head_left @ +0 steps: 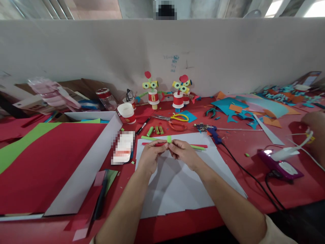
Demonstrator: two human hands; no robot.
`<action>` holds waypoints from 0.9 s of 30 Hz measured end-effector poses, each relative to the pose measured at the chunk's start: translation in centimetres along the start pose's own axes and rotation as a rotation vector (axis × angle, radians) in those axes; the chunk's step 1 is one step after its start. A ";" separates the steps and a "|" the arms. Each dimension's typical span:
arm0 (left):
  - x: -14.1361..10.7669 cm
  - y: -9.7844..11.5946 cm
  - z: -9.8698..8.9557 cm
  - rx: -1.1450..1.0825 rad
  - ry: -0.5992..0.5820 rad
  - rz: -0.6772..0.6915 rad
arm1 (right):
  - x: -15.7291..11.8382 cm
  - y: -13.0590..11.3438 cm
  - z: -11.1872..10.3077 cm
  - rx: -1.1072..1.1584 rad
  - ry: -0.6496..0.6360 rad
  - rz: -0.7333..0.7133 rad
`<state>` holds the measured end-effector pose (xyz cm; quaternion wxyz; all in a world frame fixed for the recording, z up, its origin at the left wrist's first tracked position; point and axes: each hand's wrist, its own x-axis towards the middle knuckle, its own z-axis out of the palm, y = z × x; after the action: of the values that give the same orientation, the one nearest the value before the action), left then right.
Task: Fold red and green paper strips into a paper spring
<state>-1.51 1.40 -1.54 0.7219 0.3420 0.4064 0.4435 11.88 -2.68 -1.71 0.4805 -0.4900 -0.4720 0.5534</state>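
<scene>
My left hand point(152, 154) and my right hand point(184, 152) meet above a white paper sheet point(175, 193). Between their fingertips they pinch a small light-green folded paper strip point(169, 139). Just behind the hands lie a red paper strip point(200, 146) and a green paper strip point(149, 138), partly covered by the fingers. Several small accordion-folded paper pieces point(150, 131) rest beyond the left hand. Scissors point(179, 117) with yellow handles lie farther back, close to an orange-handled pair point(177, 126).
Paper-cup figures point(153, 97) stand by the white partition point(101, 51). At left are a box of coloured paper point(63, 159), a phone point(123, 147) and a paper cup point(127, 113). A glue gun point(215, 134), its cord and a purple power strip point(281, 164) occupy the right, near another person's arm point(313, 135).
</scene>
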 end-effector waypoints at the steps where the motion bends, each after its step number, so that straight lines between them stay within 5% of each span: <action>1: 0.0 -0.1 0.0 -0.008 -0.019 0.010 | 0.0 0.1 0.2 0.051 0.013 0.009; 9: -1.1 -1.3 1.4 -0.099 -0.225 0.005 | 0.0 0.4 1.8 0.365 0.164 0.033; 15: -1.7 -2.4 2.5 -0.066 -0.147 0.156 | 0.1 0.9 2.1 0.439 0.260 -0.072; 21: -1.7 -3.0 2.4 0.190 -0.106 0.301 | 0.1 1.0 2.2 0.430 0.282 -0.088; 27: -1.8 -2.8 2.5 -0.046 -0.100 0.253 | -0.1 0.4 2.1 0.442 0.261 -0.079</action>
<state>1.23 -1.61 -2.39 0.6872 0.3957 0.3132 0.5225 9.76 -2.90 -1.99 0.6539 -0.4218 -0.2922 0.5559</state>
